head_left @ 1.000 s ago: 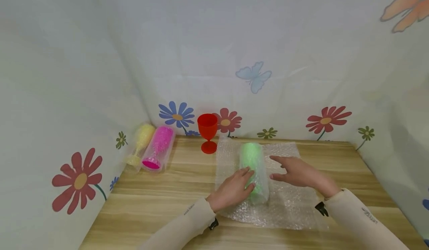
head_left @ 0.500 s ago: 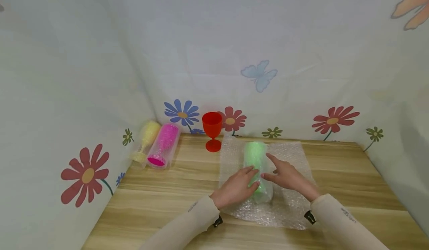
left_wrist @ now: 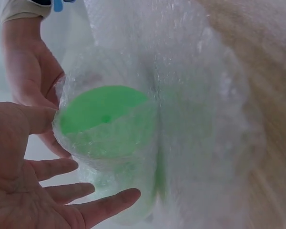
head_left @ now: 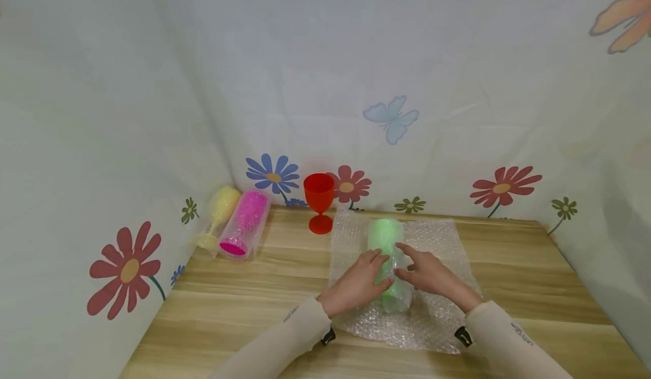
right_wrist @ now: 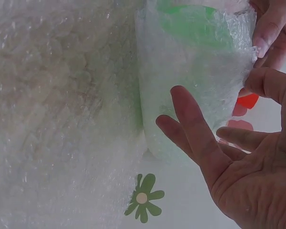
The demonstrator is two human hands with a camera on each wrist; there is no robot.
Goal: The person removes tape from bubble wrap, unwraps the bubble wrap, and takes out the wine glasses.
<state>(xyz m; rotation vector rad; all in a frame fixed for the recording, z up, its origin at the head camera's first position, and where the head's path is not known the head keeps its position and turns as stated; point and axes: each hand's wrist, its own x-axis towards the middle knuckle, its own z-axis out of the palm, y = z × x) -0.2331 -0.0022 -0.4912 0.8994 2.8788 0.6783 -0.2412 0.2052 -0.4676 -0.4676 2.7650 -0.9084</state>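
A green goblet, rolled in bubble wrap, lies lengthwise on a spread bubble wrap sheet. Its round green foot shows through the film at the near end in the left wrist view. My left hand rests over the roll's left side, fingers extended, thumb by the near end. On the opposite side, my right hand has its fingertips at the roll's edge. Spread, fairly straight fingers of that hand also show along the wrap in the right wrist view.
A red goblet stands upright at the back of the wooden table. At the back left lie a wrapped pink goblet and a wrapped yellow goblet. A white flowered curtain encloses the back and sides.
My right hand has come left from over the sheet to the roll's right side. The left hand stays on the roll. The head view has shifted a little.
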